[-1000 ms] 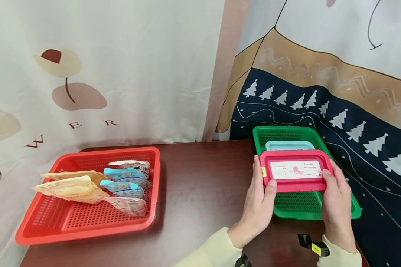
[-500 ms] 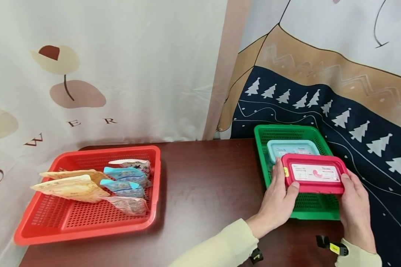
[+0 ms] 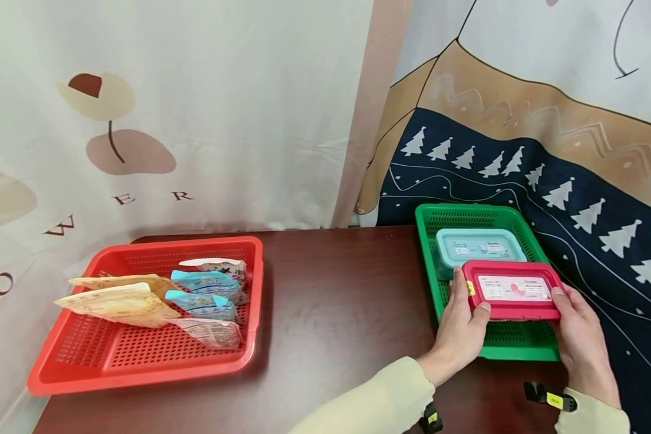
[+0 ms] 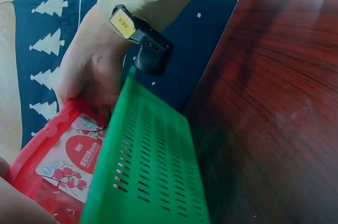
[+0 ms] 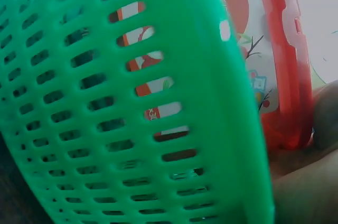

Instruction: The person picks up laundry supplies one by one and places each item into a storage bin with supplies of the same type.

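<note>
A red plastic box (image 3: 512,290) with a white label on its lid is held level between both hands, over the near half of the green basket (image 3: 515,349). My left hand (image 3: 462,330) grips its left end, thumb at the near edge. On the opposite end my right hand (image 3: 583,337) has its thumb on the lid's corner. Behind it, a light blue box (image 3: 483,245) lies in the basket. In the left wrist view the red box's side (image 4: 74,155) sits partly below the basket's rim. The right wrist view shows the basket's slotted wall (image 5: 200,76) covering part of the box.
A red basket (image 3: 141,383) stands at the left of the brown table (image 3: 325,325). Several snack packets (image 3: 208,283) lean in it, two of them yellowish and sticking out over its left side. Curtains (image 3: 249,120) hang close behind the table and along its right side.
Both hands have carried the red box right, then lowered it toward the basket, and more of the light blue box now shows. The camera view has shifted slightly.
</note>
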{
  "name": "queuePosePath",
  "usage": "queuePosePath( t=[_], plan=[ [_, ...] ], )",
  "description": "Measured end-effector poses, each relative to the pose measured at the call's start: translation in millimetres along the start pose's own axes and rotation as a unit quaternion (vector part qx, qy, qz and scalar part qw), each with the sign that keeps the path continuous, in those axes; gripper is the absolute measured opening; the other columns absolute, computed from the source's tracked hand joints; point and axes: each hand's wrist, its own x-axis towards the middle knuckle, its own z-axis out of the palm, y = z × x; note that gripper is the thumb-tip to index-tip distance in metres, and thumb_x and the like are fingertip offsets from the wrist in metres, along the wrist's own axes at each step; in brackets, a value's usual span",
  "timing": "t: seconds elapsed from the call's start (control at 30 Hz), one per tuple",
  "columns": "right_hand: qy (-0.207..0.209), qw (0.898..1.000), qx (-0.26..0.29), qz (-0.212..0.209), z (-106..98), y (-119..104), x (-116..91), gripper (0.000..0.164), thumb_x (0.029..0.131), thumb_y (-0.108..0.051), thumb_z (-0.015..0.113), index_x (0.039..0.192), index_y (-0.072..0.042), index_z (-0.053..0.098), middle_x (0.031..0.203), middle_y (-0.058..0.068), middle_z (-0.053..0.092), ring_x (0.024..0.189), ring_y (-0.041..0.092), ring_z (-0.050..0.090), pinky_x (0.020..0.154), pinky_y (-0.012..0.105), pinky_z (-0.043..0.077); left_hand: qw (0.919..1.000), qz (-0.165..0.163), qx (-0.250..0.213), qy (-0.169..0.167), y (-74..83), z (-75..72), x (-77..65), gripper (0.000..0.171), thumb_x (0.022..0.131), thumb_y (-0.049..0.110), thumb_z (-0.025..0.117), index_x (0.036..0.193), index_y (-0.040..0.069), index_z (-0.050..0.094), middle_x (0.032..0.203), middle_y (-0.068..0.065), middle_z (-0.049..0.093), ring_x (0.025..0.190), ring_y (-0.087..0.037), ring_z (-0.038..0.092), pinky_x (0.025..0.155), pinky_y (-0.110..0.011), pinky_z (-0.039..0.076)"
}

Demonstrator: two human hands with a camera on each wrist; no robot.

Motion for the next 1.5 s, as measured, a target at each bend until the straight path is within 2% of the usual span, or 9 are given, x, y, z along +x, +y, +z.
queuePosePath(
  t=[0.27,0.47,0.6,0.73,0.93,1.13,1.27,1.4,1.5],
  plan=[
    [-0.007,1.000,-0.002,0.012,2.3,5.5,8.1,0.015,0.108,-0.024,0.055,0.123,-0.022,0.053,0.106,-0.012,0.062,0.086,0.001,0.063,0.073,0.014,0.055,0.9968,-0.057,-0.041,0.037,-5.6,3.4,6.7,0.074,0.104,0.019,0.061,0.166,0.025,0.022,0.163,0.016,0.031,0.145,-0.008,0.032,0.097,-0.023,0.052],
    [0.020,0.997,-0.034,0.065,3.4,4.4,13.8,0.012,0.108,-0.021,0.055,0.120,-0.022,0.054,0.106,-0.013,0.055,0.082,0.001,0.062,0.071,0.015,0.056,0.9944,-0.085,-0.039,0.049,-5.0,4.7,11.3,0.075,0.102,0.015,0.063,0.166,0.018,0.024,0.160,0.010,0.037,0.139,-0.011,0.039,0.100,-0.027,0.052],
    [0.027,0.989,-0.110,0.100,6.8,2.1,18.9,0.033,0.110,-0.024,0.049,0.139,-0.008,0.046,0.100,-0.015,0.053,0.075,0.000,0.060,0.066,0.016,0.055,0.9905,-0.115,-0.045,0.059,-3.6,3.6,16.1,0.080,0.097,0.012,0.067,0.165,0.010,0.024,0.157,0.004,0.042,0.136,-0.016,0.044,0.104,-0.034,0.050],
    [0.012,0.976,-0.188,0.110,10.9,0.7,23.6,0.061,0.111,-0.025,0.039,0.152,0.016,0.020,0.086,-0.019,0.057,0.069,-0.001,0.060,0.062,0.017,0.053,0.9872,-0.137,-0.049,0.066,-1.6,2.7,20.7,0.087,0.091,0.012,0.070,0.164,0.005,0.023,0.156,-0.001,0.043,0.136,-0.020,0.044,0.109,-0.039,0.046],
    [-0.008,0.966,-0.229,0.118,12.7,0.1,28.0,0.066,0.111,-0.028,0.033,0.153,0.020,0.013,0.088,-0.019,0.055,0.074,-0.003,0.059,0.065,0.018,0.054,0.9837,-0.156,-0.060,0.067,-2.0,3.6,24.7,0.087,0.092,0.013,0.071,0.162,0.002,0.023,0.152,-0.004,0.044,0.133,-0.023,0.044,0.110,-0.044,0.044],
    [-0.004,0.953,-0.273,0.129,16.6,-0.8,29.5,0.071,0.111,-0.035,0.030,0.155,0.019,0.015,0.117,0.008,0.053,0.083,-0.003,0.053,0.070,0.017,0.053,0.9834,-0.148,-0.082,0.066,-3.3,3.7,26.8,0.086,0.092,0.011,0.072,0.162,0.001,0.023,0.142,-0.001,0.050,0.127,-0.021,0.048,0.107,-0.042,0.047],
    [0.015,0.942,-0.310,0.129,23.6,-1.3,29.7,0.073,0.110,-0.041,0.029,0.158,0.013,0.016,0.144,0.031,0.035,0.100,0.013,0.049,0.071,0.013,0.046,0.9832,-0.151,-0.076,0.069,-2.6,1.9,27.0,0.087,0.092,0.013,0.071,0.163,0.003,0.022,0.150,0.000,0.047,0.132,-0.021,0.045,0.109,-0.043,0.045],
    [0.033,0.928,-0.356,0.109,31.8,-2.0,27.5,0.073,0.109,-0.041,0.029,0.160,0.010,0.016,0.158,0.037,0.026,0.124,0.040,0.040,0.101,0.036,0.046,0.9836,-0.158,-0.054,0.068,0.7,-1.9,24.1,0.088,0.091,0.017,0.071,0.164,0.006,0.022,0.164,-0.001,0.034,0.143,-0.023,0.037,0.116,-0.045,0.038],
    [0.038,0.919,-0.383,0.082,35.3,-2.6,24.7,0.073,0.109,-0.039,0.030,0.159,0.011,0.015,0.158,0.040,0.026,0.134,0.048,0.033,0.112,0.063,0.030,0.9861,-0.152,-0.045,0.050,6.2,-5.9,18.8,0.087,0.092,0.020,0.069,0.165,0.011,0.023,0.168,0.000,0.027,0.149,-0.021,0.032,0.118,-0.046,0.035]
  ],
)
